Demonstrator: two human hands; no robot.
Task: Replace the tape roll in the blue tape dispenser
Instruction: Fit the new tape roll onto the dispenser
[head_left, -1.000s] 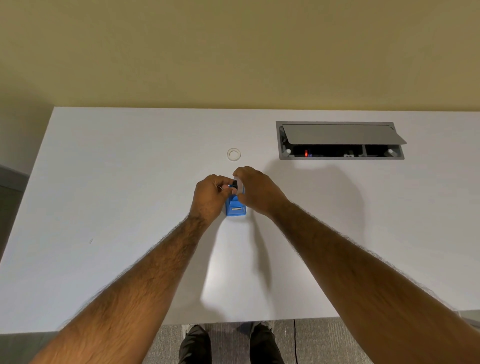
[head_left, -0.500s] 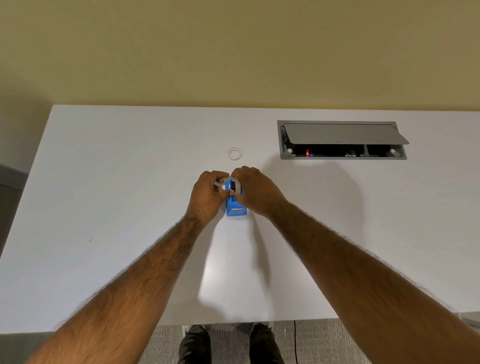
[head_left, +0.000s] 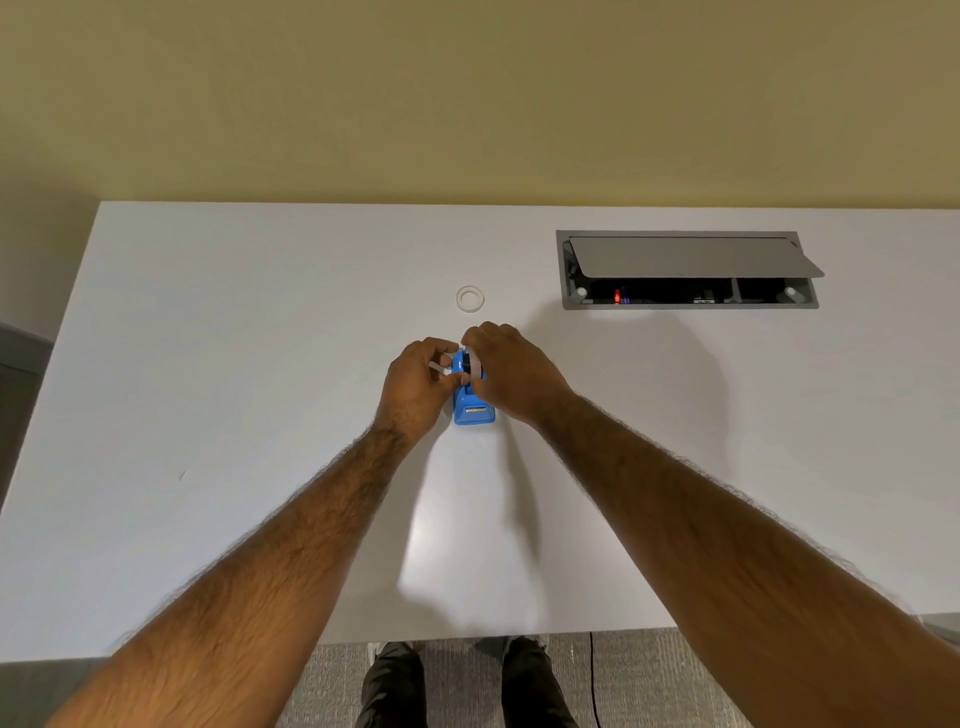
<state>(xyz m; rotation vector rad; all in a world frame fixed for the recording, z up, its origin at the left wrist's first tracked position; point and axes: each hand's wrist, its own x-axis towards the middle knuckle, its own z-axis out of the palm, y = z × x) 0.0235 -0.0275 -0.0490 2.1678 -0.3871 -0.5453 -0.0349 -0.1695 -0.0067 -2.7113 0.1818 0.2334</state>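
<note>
The blue tape dispenser (head_left: 474, 409) stands on the white table (head_left: 260, 364), its cutter end toward me. A black hub (head_left: 470, 363) shows in its far end. My right hand (head_left: 517, 375) grips the dispenser from the right, fingers curled over the hub and thumb on the body. My left hand (head_left: 415, 387) pinches a whitish tape roll (head_left: 440, 367) against the dispenser's left side; fingers hide most of the roll. A second, clear tape ring (head_left: 470, 299) lies flat on the table just beyond my hands.
A grey cable box (head_left: 685, 270) is set into the table at the back right, its lid propped open over sockets. The yellow wall runs behind the table. My shoes and carpet show below the near edge.
The whitish roll has come into sight between my hands and shifted slightly left of the black hub. The dispenser has stayed where it was, and both hands have stayed on it.
</note>
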